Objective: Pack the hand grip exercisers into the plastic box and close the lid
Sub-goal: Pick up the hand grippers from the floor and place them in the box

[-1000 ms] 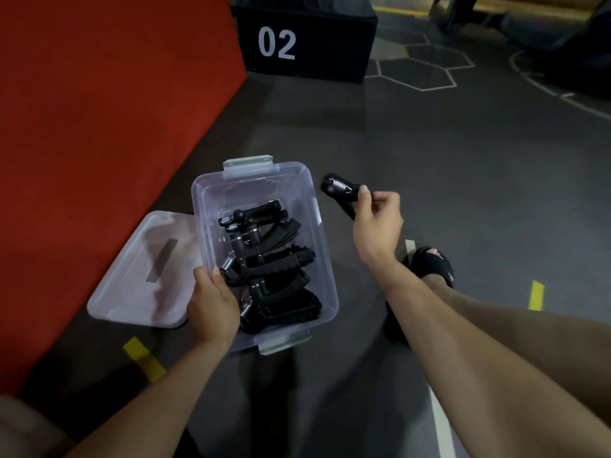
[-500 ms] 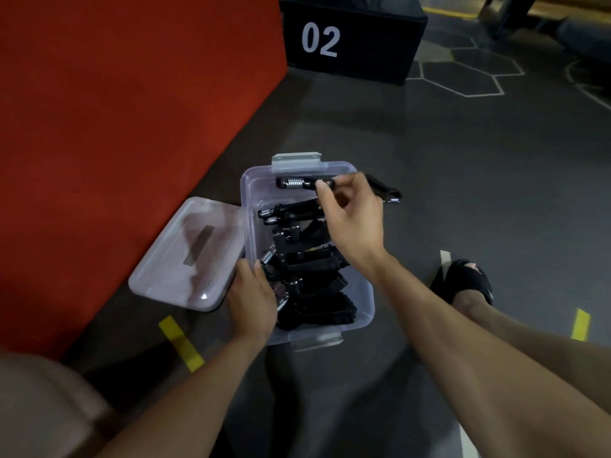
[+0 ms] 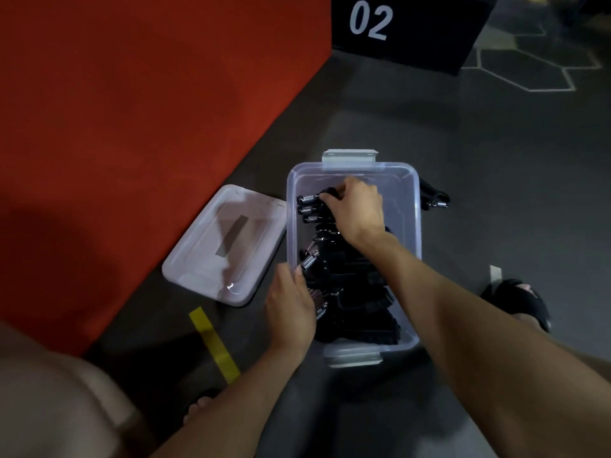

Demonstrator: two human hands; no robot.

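Nearby, red mat [image 3: 132, 133] on left, black "02" block [image 3: 406, 28] at top, yellow tape strip [image 3: 214, 345] on floor. Lid [image 3: 224, 246] lies off, beside clear plastic box [image 3: 408, 193], w/ one exerciser [image 3: 434, 196] outside by its right wall. Right hand [image 3: 355, 209] inside box, fingers curled round top hand grip exerciser [image 3: 309, 199]; right forearm hides part of stack. Left hand [image 3: 291, 305] grips box's left rim.

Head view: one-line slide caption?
Right hand sets a grip exerciser into the clear plastic box; left hand steadies its side, lid off beside it.
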